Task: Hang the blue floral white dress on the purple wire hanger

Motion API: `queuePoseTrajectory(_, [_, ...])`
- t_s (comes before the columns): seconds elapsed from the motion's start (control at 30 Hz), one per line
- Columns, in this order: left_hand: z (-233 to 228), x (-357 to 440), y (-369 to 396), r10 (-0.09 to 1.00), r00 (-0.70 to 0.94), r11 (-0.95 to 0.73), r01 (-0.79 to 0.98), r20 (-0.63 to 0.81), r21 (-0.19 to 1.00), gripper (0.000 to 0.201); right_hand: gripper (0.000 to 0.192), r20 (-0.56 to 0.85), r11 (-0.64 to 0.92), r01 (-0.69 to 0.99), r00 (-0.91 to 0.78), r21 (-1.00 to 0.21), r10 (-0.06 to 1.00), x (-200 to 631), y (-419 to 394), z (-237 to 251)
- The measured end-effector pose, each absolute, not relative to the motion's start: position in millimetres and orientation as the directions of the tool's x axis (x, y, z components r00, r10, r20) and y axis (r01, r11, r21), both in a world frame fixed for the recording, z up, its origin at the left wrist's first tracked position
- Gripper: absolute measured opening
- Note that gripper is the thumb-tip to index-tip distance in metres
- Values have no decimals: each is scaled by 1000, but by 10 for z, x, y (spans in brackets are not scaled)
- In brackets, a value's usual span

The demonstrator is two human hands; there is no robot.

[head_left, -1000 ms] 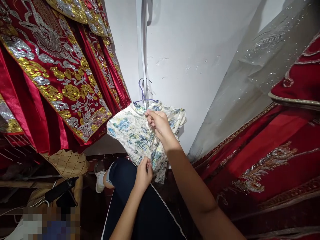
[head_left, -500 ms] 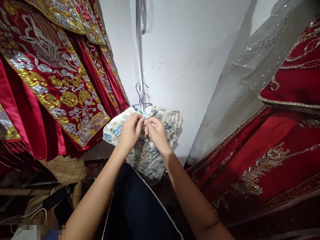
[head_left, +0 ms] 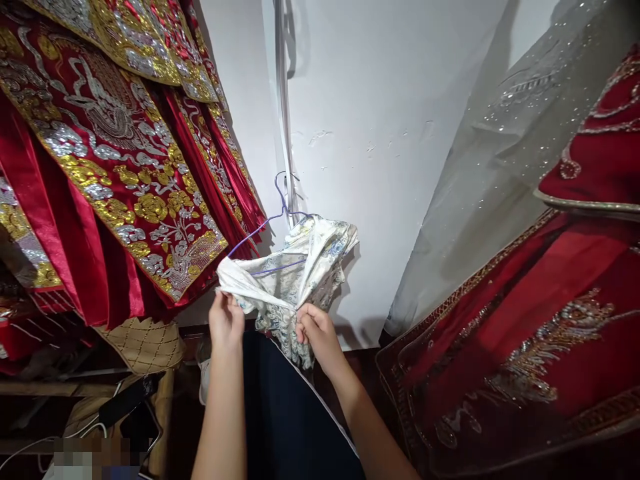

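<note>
Room: a white wall [head_left: 390,133] at the back, with a pale strip running down it above the hanger.
Left side: red robes [head_left: 100,173] with gold and silver embroidery hang close by.
Right side: a red embroidered gown [head_left: 540,320] and a grey glittery veil [head_left: 510,140].
Floor corner: a quilted tan bag [head_left: 145,343], with dark clutter below it.
Garment: a small white dress [head_left: 295,273] with blue flowers, bunched and partly turned inside out, hanging in front of the wall.
Hanger: a thin purple hanger [head_left: 273,223], one arm bare.
Left hand [head_left: 226,321]: pinches the dress's pale left edge.
Right hand [head_left: 315,333]: closed on the lower folds, apart from the left.
</note>
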State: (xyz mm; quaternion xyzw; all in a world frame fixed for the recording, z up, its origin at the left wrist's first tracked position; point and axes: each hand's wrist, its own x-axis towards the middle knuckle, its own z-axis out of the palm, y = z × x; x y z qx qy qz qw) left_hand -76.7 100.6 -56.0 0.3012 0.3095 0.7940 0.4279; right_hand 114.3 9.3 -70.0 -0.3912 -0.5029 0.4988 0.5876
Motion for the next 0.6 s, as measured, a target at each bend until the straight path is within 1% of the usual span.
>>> queuePoseTrajectory(0.1, [-905,-521,894,885,-428,-381,-435,184,816,26,23,148,170,-264,101,-950,984,1234,-47,-778])
queuePoseTrajectory(0.17, [-1011,-439,844,906,-380,-330,-355,188,875,26,26,146,177,-248,139,-953,979,1323,-101,-775])
queuePoseTrajectory(0.27, [-1016,-529,825,934,-280,-280,-184,223,942,24,28,169,191,-180,126,-965,977,1408,-146,-713])
queuePoseTrajectory(0.4, [-885,-802,800,959,-135,-249,17,249,968,18,26,180,197,-169,110,-966,977,1354,-186,-649])
queuePoseTrajectory(0.5, [-811,-869,710,975,2,-221,129,222,967,11,27,144,167,-263,104,-950,984,1284,-205,-665])
queuePoseTrajectory(0.6, [-796,-801,603,969,121,-234,192,214,953,11,29,95,122,-392,89,-912,992,1313,-187,-763])
